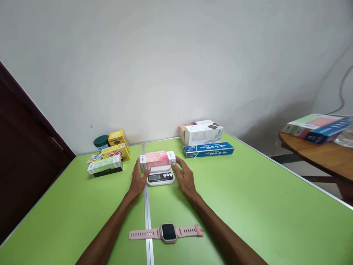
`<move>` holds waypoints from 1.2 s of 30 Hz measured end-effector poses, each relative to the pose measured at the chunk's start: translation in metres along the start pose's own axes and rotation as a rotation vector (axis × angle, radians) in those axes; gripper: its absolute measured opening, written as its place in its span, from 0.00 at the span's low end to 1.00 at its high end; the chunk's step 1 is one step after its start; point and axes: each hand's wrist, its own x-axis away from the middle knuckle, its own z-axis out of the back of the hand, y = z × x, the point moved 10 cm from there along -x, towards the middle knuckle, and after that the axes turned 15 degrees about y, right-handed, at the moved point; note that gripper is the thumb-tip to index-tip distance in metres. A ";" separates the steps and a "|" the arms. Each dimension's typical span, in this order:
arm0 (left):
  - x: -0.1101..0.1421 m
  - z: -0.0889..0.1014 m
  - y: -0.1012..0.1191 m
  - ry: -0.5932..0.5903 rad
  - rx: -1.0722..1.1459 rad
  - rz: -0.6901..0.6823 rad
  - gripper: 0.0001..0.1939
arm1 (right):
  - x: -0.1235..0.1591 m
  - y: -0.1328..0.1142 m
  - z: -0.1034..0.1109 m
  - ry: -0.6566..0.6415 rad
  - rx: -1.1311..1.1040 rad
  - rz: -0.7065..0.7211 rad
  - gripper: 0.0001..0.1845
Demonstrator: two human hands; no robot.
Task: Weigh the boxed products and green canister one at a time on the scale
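A long pink and white toothpaste box (157, 159) lies crosswise on a white kitchen scale (160, 179), covering most of its weighing plate. My left hand (137, 180) holds the box's left end, with the thumb at its front face. At the right end, the fingers of my right hand (185, 177) grip the box. The scale's small display and several round buttons show below the box; no reading can be made out. Nearer to me, between my forearms, a pink smartwatch (168, 232) lies flat with its strap spread out.
At the left stand a green-lidded jar (101, 142), yellow boxes (118, 140) and a green-white box (105, 165). A blue toothpaste box (209, 150) lies before white boxes (204, 134) by the wall. More boxes (317, 127) rest on a wooden table (311, 152) at right.
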 end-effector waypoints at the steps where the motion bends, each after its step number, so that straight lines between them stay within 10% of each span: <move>1: 0.001 0.000 -0.003 0.000 0.008 -0.006 0.45 | -0.001 0.004 0.003 0.006 -0.004 -0.027 0.35; 15: -0.009 0.033 -0.041 0.117 0.103 0.127 0.47 | -0.019 0.044 0.039 0.087 0.168 -0.114 0.37; 29: 0.023 -0.016 -0.003 -0.068 0.009 0.020 0.46 | 0.003 0.032 -0.007 -0.097 0.077 -0.173 0.47; 36: 0.012 0.045 0.016 0.140 0.074 -0.049 0.44 | 0.016 -0.019 -0.036 -0.118 0.061 -0.075 0.47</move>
